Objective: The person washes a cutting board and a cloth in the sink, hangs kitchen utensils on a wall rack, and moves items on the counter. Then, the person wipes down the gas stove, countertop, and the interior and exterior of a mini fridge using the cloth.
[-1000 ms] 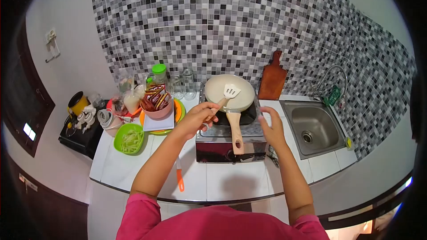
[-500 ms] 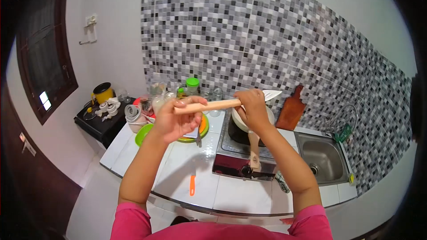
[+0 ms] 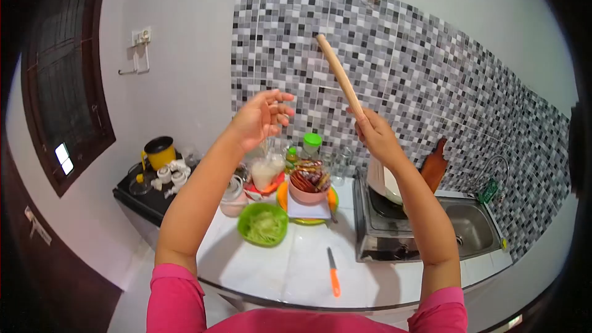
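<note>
My right hand grips a wooden-handled spatula, its pale handle pointing up and left toward the tiles. The hand and forearm hide much of its other end. Raised at the left, my left hand holds nothing, its fingers apart and slightly curled. Behind my right forearm is a white pan on the stove, partly hidden. Below my left hand, a green bowl contains pale green shreds. A knife with an orange handle lies on the white counter.
A pink bowl of reddish packets or pieces stands on a white board. Behind are a green-lidded jar and glasses. A brown cutting board leans near the sink. A yellow pot is far left.
My left hand has come off the spatula's handle. My right hand has swung the handle from nearly level to steeply raised. The view has shifted left, showing the green and pink bowls.
</note>
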The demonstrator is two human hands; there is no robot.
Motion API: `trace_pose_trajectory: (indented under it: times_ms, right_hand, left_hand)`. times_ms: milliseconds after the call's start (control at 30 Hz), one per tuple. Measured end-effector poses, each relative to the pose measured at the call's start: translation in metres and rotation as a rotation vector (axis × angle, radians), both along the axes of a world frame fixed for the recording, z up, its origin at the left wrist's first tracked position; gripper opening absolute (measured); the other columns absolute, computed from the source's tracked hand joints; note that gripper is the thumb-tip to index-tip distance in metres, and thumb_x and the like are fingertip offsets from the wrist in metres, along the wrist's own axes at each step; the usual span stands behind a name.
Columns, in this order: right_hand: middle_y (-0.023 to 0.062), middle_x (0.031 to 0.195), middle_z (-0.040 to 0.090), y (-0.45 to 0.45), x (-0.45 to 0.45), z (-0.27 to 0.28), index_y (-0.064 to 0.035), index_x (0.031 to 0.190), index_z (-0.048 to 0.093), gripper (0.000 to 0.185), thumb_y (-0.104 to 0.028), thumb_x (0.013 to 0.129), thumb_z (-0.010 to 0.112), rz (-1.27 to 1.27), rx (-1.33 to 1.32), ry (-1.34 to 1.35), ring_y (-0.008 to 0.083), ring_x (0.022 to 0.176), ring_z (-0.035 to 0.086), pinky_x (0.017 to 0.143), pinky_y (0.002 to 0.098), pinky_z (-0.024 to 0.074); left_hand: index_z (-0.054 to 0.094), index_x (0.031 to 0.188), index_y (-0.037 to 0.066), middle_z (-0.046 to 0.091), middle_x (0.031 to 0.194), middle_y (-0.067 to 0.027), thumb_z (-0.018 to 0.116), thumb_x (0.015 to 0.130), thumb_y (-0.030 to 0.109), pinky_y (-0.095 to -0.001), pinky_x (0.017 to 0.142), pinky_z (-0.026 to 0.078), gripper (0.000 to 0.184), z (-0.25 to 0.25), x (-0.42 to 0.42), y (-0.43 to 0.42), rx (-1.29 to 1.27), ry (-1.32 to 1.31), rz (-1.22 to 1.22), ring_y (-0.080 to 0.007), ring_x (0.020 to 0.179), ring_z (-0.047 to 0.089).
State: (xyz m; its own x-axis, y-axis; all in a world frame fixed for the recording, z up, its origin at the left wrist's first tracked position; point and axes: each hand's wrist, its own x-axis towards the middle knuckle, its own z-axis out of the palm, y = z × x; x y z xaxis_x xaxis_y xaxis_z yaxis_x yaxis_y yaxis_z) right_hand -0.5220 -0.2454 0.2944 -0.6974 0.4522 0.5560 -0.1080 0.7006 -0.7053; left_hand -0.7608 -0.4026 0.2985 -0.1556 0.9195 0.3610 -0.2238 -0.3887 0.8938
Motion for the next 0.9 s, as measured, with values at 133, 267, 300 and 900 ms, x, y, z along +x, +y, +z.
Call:
trace_pose_trajectory:
  times_ms: [133, 267, 300, 900]
  right_hand:
    - [-0.0036, 0.071, 0.042, -0.018, -0.049, 0.011, -0.0063, 0.127, 0.045, 0.042, -0.037, 0.099, 0.035, 0.149, -0.358, 0.005, 0.0052, 0.058, 0.040, 0.050, 0.0191, 0.0371]
    - [-0.0018, 0.074, 0.044, -0.005, -0.081, 0.015, -0.0056, 0.133, 0.039, 0.045, -0.036, 0.100, 0.033, 0.095, -0.402, -0.018, 0.0065, 0.061, 0.042, 0.052, 0.0215, 0.0386]
    - [-0.0015, 0.075, 0.044, 0.000, -0.086, 0.021, -0.0055, 0.133, 0.039, 0.045, -0.035, 0.100, 0.032, 0.044, -0.390, -0.044, 0.0067, 0.062, 0.042, 0.053, 0.0220, 0.0388]
    - [0.0097, 0.081, 0.063, 0.147, -0.162, 0.301, -0.0110, 0.113, 0.060, 0.029, -0.026, 0.088, 0.056, -0.843, 0.446, -0.110, 0.0182, 0.062, 0.059, 0.054, 0.0334, 0.0480]
  left_hand:
    - [0.055, 0.103, 0.010, 0.061, 0.084, -0.0014, 0.046, 0.090, 0.037, -0.0210, 0.052, 0.042, 0.031, 0.019, -0.075, 0.028, -0.100, 0.033, -0.004, -0.0083, 0.066, 0.055]
    - [0.056, 0.101, 0.011, 0.059, 0.081, -0.0003, 0.052, 0.088, 0.030, -0.0209, 0.051, 0.041, 0.024, 0.044, -0.123, 0.080, -0.122, 0.026, 0.074, -0.0082, 0.066, 0.054]
    - [0.056, 0.101, 0.011, 0.059, 0.082, -0.0004, 0.052, 0.087, 0.029, -0.0209, 0.051, 0.041, 0.023, 0.051, -0.129, 0.090, -0.123, 0.055, 0.096, -0.0083, 0.066, 0.054]
    - [0.060, 0.100, 0.007, 0.057, 0.090, -0.0017, 0.056, 0.082, 0.020, -0.0294, 0.060, 0.049, 0.022, 0.264, -0.150, 0.264, 0.396, 0.435, 0.507, -0.0118, 0.073, 0.054]
